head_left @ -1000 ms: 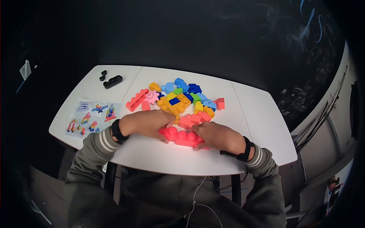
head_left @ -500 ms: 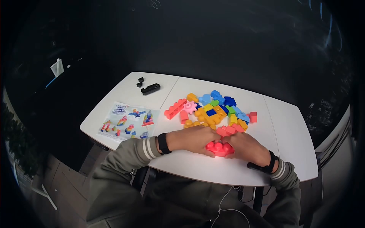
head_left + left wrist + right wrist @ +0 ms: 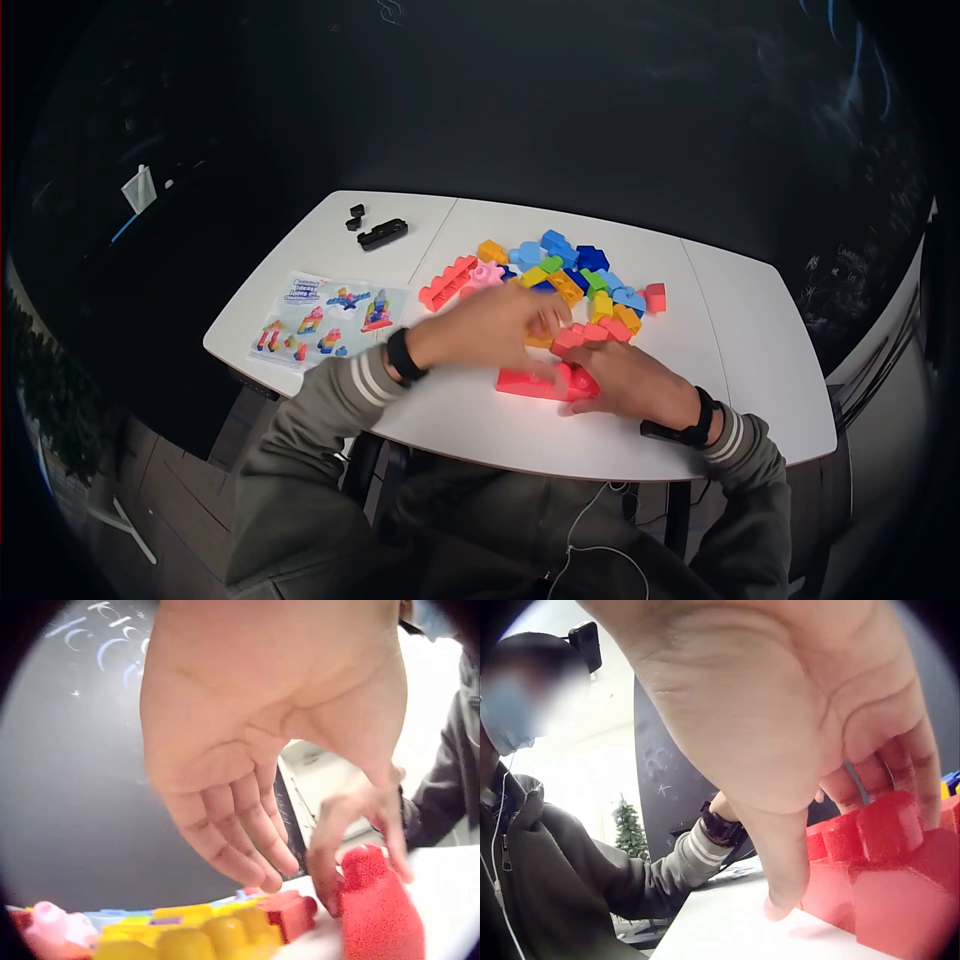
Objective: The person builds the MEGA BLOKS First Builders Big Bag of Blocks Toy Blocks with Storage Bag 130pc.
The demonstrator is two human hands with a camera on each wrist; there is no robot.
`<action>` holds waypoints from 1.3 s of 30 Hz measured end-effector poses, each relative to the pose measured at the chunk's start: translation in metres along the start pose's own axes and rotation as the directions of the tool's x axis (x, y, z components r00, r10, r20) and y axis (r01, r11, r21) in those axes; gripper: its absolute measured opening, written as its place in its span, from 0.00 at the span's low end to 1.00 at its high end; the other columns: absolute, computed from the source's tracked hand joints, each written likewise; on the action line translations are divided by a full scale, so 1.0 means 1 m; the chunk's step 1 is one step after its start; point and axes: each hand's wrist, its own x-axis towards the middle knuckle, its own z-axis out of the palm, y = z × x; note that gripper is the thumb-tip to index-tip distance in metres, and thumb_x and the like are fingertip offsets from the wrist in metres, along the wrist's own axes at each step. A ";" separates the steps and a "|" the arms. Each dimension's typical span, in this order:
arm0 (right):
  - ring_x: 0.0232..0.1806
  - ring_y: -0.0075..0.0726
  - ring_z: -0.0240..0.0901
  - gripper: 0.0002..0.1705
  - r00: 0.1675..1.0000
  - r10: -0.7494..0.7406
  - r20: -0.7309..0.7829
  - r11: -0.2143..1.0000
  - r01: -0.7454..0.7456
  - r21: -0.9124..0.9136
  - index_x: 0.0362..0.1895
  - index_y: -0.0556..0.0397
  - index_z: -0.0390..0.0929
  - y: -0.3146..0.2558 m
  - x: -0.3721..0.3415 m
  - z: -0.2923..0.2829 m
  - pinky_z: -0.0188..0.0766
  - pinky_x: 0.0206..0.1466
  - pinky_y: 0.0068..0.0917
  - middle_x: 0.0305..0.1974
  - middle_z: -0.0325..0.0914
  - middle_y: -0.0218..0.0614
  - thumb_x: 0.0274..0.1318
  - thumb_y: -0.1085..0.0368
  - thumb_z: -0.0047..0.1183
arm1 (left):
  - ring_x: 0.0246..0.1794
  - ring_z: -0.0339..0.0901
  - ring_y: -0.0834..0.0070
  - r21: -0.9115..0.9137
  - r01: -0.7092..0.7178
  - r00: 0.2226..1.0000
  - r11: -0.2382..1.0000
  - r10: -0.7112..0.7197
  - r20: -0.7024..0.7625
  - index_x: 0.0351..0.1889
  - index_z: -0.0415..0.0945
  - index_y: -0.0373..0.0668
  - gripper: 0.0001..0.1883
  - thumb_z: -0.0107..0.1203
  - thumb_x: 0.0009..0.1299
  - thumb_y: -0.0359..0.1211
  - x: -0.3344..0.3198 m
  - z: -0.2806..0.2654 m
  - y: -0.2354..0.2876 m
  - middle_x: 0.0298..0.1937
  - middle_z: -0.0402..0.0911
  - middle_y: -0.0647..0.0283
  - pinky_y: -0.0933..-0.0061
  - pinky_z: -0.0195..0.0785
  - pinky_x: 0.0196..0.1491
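A long red building block with rounded studs lies on the white table near its front edge. My right hand grips its right end, the thumb on the near side and the fingers on the far side in the right wrist view. Raised over the block's left part, my left hand is blurred in the head view and holds nothing. In the left wrist view its fingers hang loosely bent above yellow blocks. Pinkish-red blocks lie just beyond the right hand.
Behind the hands spreads a pile of blue blocks, green, yellow and pink blocks. A picture sheet of block models lies at left, with a black device beyond it. A dark wall borders the table's far side.
My left hand has come off the red block and risen toward the pile, uncovering the block's left part. The right hand keeps its hold. Earlier, the head view swung left.
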 end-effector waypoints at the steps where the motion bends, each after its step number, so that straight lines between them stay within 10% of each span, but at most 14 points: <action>1: 0.56 0.58 0.85 0.40 1.000 0.008 -0.018 0.999 -0.007 0.034 0.64 0.58 0.84 -0.004 -0.002 -0.004 0.81 0.62 0.45 0.52 0.87 0.52 0.54 0.49 0.83 | 0.38 0.91 0.59 -0.071 0.134 0.988 0.988 -0.138 -0.068 0.47 0.88 0.39 0.23 0.73 0.73 0.50 0.004 -0.014 -0.004 0.41 0.93 0.57 0.63 0.82 0.45; 5: 0.53 0.57 0.87 0.40 0.960 -0.162 -0.227 0.986 0.169 0.008 0.57 0.62 0.86 0.011 -0.003 0.000 0.83 0.57 0.47 0.45 0.89 0.51 0.55 0.41 0.81 | 0.37 0.93 0.59 0.323 0.491 0.850 0.809 -0.364 -0.381 0.51 0.89 0.37 0.22 0.58 0.86 0.49 0.001 -0.067 -0.050 0.37 0.93 0.52 0.62 0.84 0.45; 8: 0.55 0.56 0.87 0.39 0.980 -0.066 -0.190 0.992 0.084 0.092 0.58 0.61 0.86 0.008 -0.009 -0.016 0.83 0.58 0.45 0.48 0.90 0.51 0.55 0.42 0.81 | 0.43 0.92 0.54 0.557 0.576 0.810 0.598 -0.510 -0.290 0.53 0.89 0.37 0.24 0.64 0.82 0.51 -0.039 -0.083 -0.121 0.43 0.93 0.48 0.59 0.83 0.45; 12: 0.54 0.56 0.87 0.36 0.963 -0.091 -0.252 0.991 0.112 0.068 0.56 0.62 0.86 0.009 -0.014 -0.022 0.83 0.58 0.44 0.49 0.90 0.51 0.56 0.46 0.81 | 0.45 0.92 0.60 0.587 0.589 0.741 0.556 -0.661 -0.117 0.54 0.89 0.37 0.21 0.68 0.78 0.47 -0.056 -0.094 -0.170 0.47 0.93 0.51 0.62 0.84 0.43; 17: 0.61 0.54 0.84 0.32 0.986 0.020 -0.164 0.995 -0.004 0.101 0.55 0.56 0.88 0.000 -0.015 -0.035 0.81 0.64 0.44 0.55 0.89 0.47 0.58 0.46 0.81 | 0.43 0.89 0.75 0.113 0.792 0.598 0.600 -0.800 0.052 0.55 0.89 0.37 0.19 0.73 0.73 0.39 -0.046 -0.098 -0.158 0.48 0.93 0.62 0.69 0.85 0.45; 22: 0.46 0.58 0.88 0.31 0.946 -0.109 -0.306 0.990 0.130 0.049 0.49 0.63 0.87 0.010 -0.015 -0.027 0.83 0.51 0.45 0.44 0.90 0.53 0.57 0.47 0.81 | 0.43 0.91 0.65 0.214 0.770 0.613 0.601 -0.790 0.016 0.50 0.91 0.37 0.24 0.79 0.67 0.47 -0.041 -0.085 -0.147 0.45 0.94 0.55 0.64 0.84 0.50; 27: 0.53 0.57 0.87 0.32 0.966 -0.039 -0.256 0.995 0.061 0.077 0.54 0.60 0.88 0.005 -0.017 -0.035 0.83 0.58 0.45 0.51 0.90 0.51 0.57 0.46 0.81 | 0.46 0.91 0.59 0.307 0.750 0.610 0.586 -0.792 0.019 0.50 0.91 0.37 0.27 0.79 0.65 0.50 -0.044 -0.092 -0.153 0.46 0.94 0.51 0.61 0.82 0.55; 34: 0.62 0.55 0.86 0.44 0.954 0.104 -0.280 0.990 -0.074 0.118 0.66 0.59 0.83 0.004 -0.020 -0.046 0.84 0.62 0.44 0.57 0.89 0.51 0.54 0.44 0.83 | 0.55 0.84 0.59 0.417 0.609 0.790 0.675 -0.563 -0.243 0.66 0.82 0.37 0.25 0.73 0.73 0.34 -0.038 -0.107 -0.108 0.52 0.85 0.53 0.64 0.77 0.61; 39: 0.60 0.55 0.88 0.56 0.906 0.084 -0.415 0.991 -0.033 0.128 0.77 0.57 0.71 0.013 -0.017 -0.039 0.86 0.58 0.44 0.58 0.89 0.52 0.52 0.44 0.85 | 0.57 0.79 0.61 0.036 0.014 1.000 0.999 -0.013 -0.027 0.71 0.78 0.45 0.30 0.74 0.71 0.27 -0.004 -0.069 -0.034 0.57 0.79 0.59 0.62 0.76 0.58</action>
